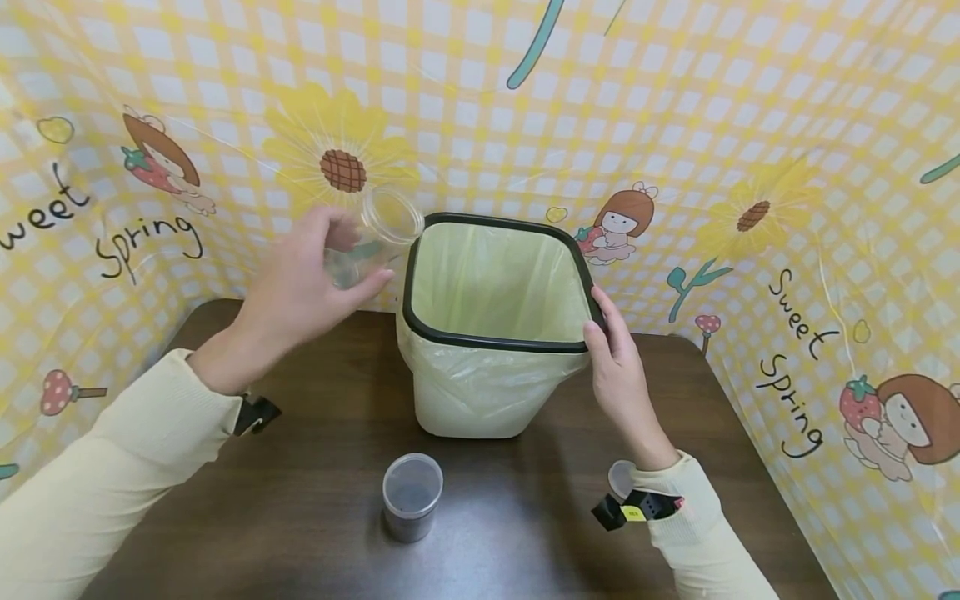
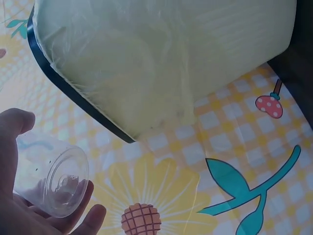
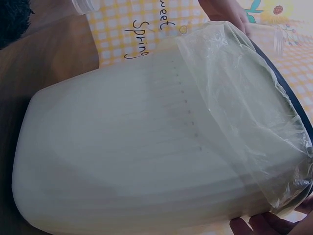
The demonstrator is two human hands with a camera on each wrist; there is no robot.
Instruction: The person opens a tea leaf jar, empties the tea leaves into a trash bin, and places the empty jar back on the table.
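A clear jar (image 1: 366,254) is held tilted just left of the lined bin (image 1: 468,400), gripped between the thumb and fingers of the left hand (image 1: 292,283). The bin's right rim is pinched by the right hand (image 1: 621,375). Nearer, a greyish container (image 1: 412,496) is supported upright by the dark table (image 1: 307,492).

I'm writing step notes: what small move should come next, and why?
Probably shift the clear jar rightward over the lined bin: the left hand holds it beside the black rim, while the right hand grips the rim's opposite side.
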